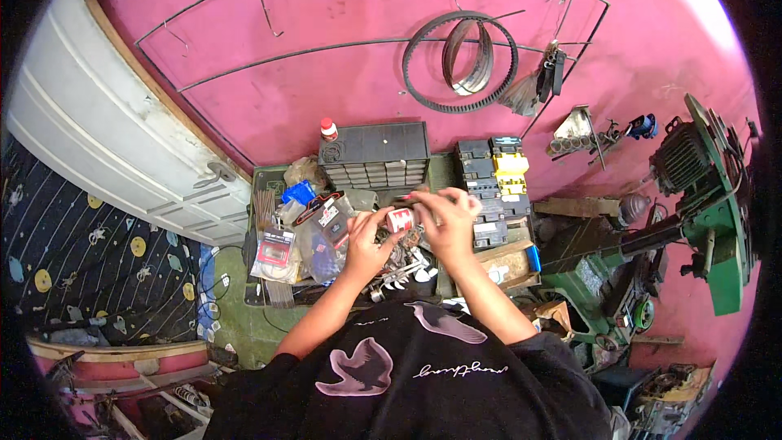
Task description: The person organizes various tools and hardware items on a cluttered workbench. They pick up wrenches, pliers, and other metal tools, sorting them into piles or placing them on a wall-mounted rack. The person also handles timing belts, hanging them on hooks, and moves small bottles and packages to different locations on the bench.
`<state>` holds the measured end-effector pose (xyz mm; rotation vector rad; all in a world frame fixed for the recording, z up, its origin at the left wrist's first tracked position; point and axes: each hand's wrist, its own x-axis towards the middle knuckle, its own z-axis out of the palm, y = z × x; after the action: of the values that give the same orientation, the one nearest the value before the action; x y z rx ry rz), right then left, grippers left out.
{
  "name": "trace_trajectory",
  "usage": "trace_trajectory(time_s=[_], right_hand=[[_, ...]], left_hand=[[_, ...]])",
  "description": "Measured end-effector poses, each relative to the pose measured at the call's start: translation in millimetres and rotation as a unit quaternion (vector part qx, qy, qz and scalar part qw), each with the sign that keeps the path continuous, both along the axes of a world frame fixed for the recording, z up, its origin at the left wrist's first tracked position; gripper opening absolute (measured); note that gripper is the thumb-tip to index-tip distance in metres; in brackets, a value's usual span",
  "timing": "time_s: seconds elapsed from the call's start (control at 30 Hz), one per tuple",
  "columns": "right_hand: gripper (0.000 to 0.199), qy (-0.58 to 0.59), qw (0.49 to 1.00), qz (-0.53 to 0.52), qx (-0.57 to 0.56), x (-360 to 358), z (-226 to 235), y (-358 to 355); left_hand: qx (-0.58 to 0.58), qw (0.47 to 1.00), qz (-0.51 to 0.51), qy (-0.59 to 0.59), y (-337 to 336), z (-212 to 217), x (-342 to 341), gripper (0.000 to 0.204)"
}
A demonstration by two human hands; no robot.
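Note:
My left hand (368, 246) is closed around a small red-and-white container (401, 220), held up over the cluttered table. Just right of it is my right hand (444, 218), fingers bent close to the container's top. Motion smears those fingers, so whether they grip anything does not show. Beneath both hands lie a pile of small metal parts (399, 259) and several wrenches (405, 275). By my left hand are a black-and-red package (330, 216), a clear plastic bag (314, 243) and a blister pack with a red item (275, 249).
A dark drawer cabinet (379, 145) stands at the table's back, bearing a white bottle with a red cap (328, 129). Black and yellow boxes (511, 169) are right of it. Belts (459, 61) hang on the pink wall. A green machine (717, 220) rises at right; a white door (122, 122) is left.

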<state>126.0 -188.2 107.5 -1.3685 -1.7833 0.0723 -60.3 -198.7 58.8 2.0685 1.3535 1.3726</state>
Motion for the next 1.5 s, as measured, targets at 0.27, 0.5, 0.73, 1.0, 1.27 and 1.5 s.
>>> trace_trajectory(time_s=[0.27,0.5,0.73,1.0,1.27,1.5], right_hand=[[0.031,-0.116,0.986,0.025,0.113,-28.1,-36.8,-32.4],[0.033,-0.070,0.995,0.026,0.072,-39.8,-22.5,-14.5],[0.028,-0.038,0.996,0.036,0.077,-33.2,-39.5,-32.9],[0.036,-0.078,0.993,0.050,0.070,-24.2,-39.2,-34.7],[0.039,-0.102,0.984,-0.144,0.026,79.8,-109.2,-4.9],[0.031,-0.256,0.886,-0.295,-0.250,144.7,-184.6,15.3]], left_hand=[[0.007,0.999,0.028,0.018,1.4,-13.2,-17.7,0.052],[0.046,0.999,-0.005,0.015,-2.8,-2.5,-10.4,0.050],[0.045,0.998,0.024,0.023,0.3,-20.7,-11.8,0.046],[0.032,0.998,0.046,0.002,-4.5,-20.9,-0.7,0.048],[-0.003,0.990,0.123,-0.074,3.5,-9.4,-11.1,0.045],[-0.099,0.944,0.045,-0.312,1.6,-24.9,-4.5,0.045]])
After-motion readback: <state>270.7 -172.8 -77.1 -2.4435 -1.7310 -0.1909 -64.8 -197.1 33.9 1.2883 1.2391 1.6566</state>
